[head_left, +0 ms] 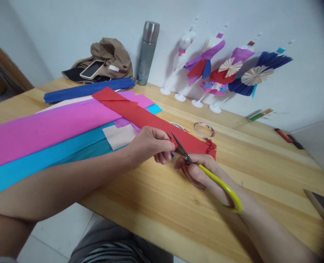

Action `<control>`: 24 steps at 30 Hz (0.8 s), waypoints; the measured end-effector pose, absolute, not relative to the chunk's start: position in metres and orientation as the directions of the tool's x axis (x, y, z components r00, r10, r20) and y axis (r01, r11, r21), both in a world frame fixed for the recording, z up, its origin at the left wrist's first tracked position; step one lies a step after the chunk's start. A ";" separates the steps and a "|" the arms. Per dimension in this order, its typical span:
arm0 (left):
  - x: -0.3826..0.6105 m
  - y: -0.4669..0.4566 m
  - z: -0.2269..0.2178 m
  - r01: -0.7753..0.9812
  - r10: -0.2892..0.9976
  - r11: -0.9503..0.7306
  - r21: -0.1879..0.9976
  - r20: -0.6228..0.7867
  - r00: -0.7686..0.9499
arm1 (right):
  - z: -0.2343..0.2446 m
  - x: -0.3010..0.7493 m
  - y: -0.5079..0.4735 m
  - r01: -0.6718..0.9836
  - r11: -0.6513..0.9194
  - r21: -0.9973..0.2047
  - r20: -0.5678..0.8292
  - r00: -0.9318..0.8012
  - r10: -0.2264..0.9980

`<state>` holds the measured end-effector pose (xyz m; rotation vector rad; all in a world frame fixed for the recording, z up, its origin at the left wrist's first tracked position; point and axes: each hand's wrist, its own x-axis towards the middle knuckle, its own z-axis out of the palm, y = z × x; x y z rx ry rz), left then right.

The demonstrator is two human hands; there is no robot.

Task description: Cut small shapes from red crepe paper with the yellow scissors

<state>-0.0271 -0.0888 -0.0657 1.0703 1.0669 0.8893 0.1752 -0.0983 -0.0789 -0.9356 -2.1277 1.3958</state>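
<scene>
My right hand [203, 171] is wrapped round a pair of scissors [223, 188] with yellow handles, its dark blades pointing up and to the left. My left hand [152, 142] is closed in a pinch on a small piece of red paper [175, 143], right beside the blade tips. Most of that piece is hidden by the fingers. Behind both hands a long folded strip of red crepe paper [151, 118] lies slantwise on the table, with red scraps [210, 145] at its near right end.
Pink paper [55, 122], turquoise paper [33, 164] and a blue roll [87, 89] spread over the left of the wooden table [140, 204]. A tape ring [204, 129] lies beyond the hands. Behind stand a flask [147, 54], a cap with a phone [92, 69], and several paper-dressed white stands [197, 103].
</scene>
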 end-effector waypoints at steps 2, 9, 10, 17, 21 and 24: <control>-0.028 -0.088 -0.065 -0.056 0.936 0.255 0.965 -0.231 0.267 | -0.077 0.175 -0.099 0.298 0.251 -0.921 -0.019 -0.677 0.735; -0.031 -0.085 -0.063 -0.053 0.921 0.253 0.966 -0.224 0.319 | -0.071 0.177 -0.099 0.325 0.202 -0.924 -0.075 -0.670 0.739; -0.032 -0.084 -0.063 -0.052 0.917 0.256 0.965 -0.226 0.329 | -0.071 0.177 -0.099 0.323 0.204 -0.924 -0.071 -0.671 0.738; -0.035 -0.082 -0.064 -0.055 0.905 0.269 0.961 -0.233 0.357 | -0.068 0.175 -0.099 0.341 0.250 -0.906 -0.048 -0.670 0.740; -0.038 -0.080 -0.063 -0.043 0.887 0.287 0.957 -0.249 0.388 | -0.068 0.175 -0.099 0.372 0.264 -0.890 -0.052 -0.658 0.751; -0.041 -0.078 -0.062 -0.033 0.865 0.306 0.951 -0.264 0.427 | -0.068 0.176 -0.100 0.405 0.277 -0.871 -0.062 -0.650 0.757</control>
